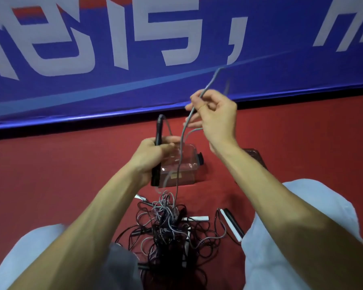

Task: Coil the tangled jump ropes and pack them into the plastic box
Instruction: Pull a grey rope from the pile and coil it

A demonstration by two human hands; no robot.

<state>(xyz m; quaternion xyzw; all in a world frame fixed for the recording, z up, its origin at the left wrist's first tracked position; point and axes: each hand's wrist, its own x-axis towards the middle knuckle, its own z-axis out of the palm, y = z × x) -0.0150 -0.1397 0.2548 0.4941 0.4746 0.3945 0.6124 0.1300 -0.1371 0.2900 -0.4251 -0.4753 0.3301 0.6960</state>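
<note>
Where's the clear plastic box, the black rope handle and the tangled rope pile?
Clear plastic box (pixel 189 177): head view, front wall.
Black rope handle (pixel 159 129): head view, upper end.
Tangled rope pile (pixel 167 228): head view, middle.

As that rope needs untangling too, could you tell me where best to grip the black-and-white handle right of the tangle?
Probably round the middle of the black-and-white handle, from above, with the grip across its length. It lies flat on the floor, long and slim, off to the side of the main tangle, so its top and sides are free.
</note>
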